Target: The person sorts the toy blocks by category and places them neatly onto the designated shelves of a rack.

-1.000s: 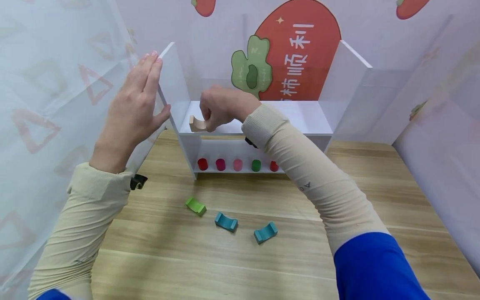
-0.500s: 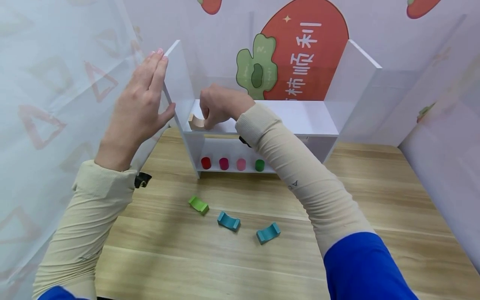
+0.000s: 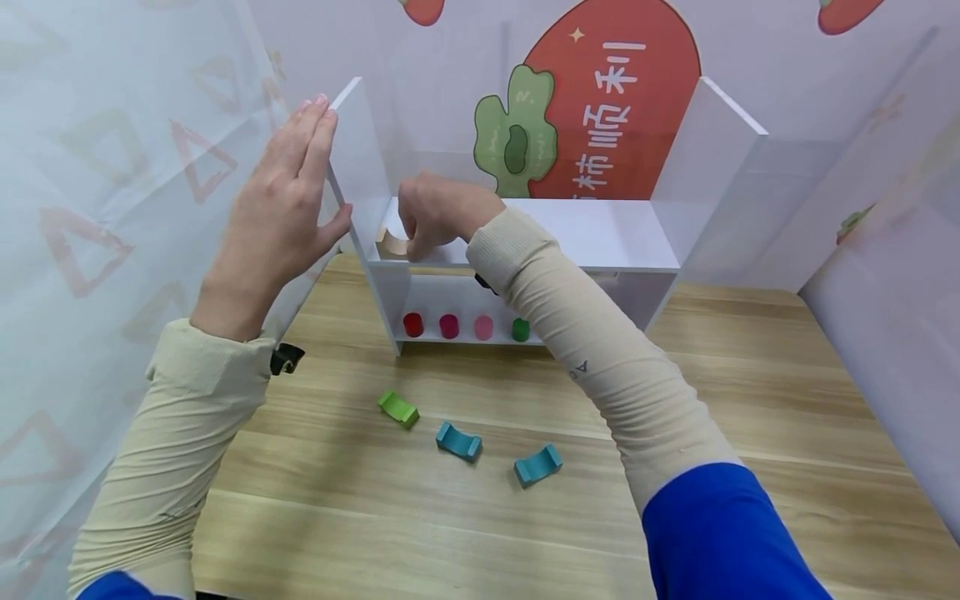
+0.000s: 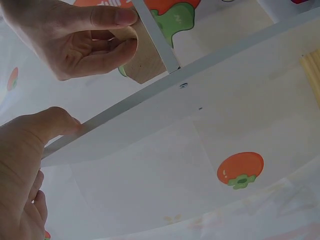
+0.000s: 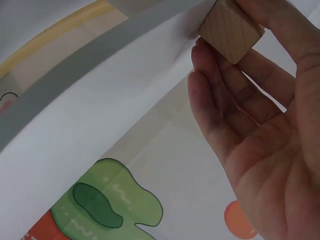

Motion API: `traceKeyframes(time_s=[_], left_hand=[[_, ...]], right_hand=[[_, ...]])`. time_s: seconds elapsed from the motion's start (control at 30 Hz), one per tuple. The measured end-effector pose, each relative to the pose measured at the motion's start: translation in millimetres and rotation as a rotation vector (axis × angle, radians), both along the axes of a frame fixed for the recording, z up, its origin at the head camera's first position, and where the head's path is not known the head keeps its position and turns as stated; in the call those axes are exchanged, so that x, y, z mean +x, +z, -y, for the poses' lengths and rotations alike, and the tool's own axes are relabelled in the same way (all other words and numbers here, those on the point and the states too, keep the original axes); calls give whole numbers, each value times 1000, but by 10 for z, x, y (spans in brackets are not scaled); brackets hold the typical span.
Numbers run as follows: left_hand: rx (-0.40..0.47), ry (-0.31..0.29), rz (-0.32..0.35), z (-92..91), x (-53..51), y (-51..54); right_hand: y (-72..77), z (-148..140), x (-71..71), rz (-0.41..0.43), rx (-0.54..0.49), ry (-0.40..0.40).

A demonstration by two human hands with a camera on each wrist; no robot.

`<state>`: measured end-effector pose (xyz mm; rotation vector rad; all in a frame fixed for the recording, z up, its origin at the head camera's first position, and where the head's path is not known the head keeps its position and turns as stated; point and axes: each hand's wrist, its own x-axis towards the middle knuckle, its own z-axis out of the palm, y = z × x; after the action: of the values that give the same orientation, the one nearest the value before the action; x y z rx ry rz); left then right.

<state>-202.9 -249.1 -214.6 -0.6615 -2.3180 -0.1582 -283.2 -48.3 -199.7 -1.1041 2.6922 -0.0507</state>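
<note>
My right hand pinches a plain wooden block with a curved hollow at the left end of the white unit's upper shelf. In the left wrist view the block stands at the shelf, close to the side panel; in the right wrist view its end face shows between thumb and fingers. My left hand lies along the left side panel, fingers straight in the head view. Its thumb touches the panel's front edge, as the left wrist view also shows.
On the lower shelf stand red, magenta, pink and green cylinders. A light green curved block and two blue ones, left and right, lie on the wooden table. My right forearm hides part of the lower shelf.
The scene has shifted slightly right in the head view. My right forearm has swung a little left, covering a red cylinder seen earlier. The wooden block stays at the shelf's left end.
</note>
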Motion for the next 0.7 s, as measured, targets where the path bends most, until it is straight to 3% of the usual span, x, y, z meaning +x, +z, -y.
traceKeyframes(time_s=[0.23, 0.47, 0.7], left_hand=[[2, 24, 9, 10, 39, -13], [-2, 1, -4, 3, 33, -10], [-18, 4, 5, -5, 10, 2]], right_hand=[[137, -114, 76, -42, -37, 88], [353, -401, 233, -48, -83, 129], [316, -633, 386, -18, -64, 158]])
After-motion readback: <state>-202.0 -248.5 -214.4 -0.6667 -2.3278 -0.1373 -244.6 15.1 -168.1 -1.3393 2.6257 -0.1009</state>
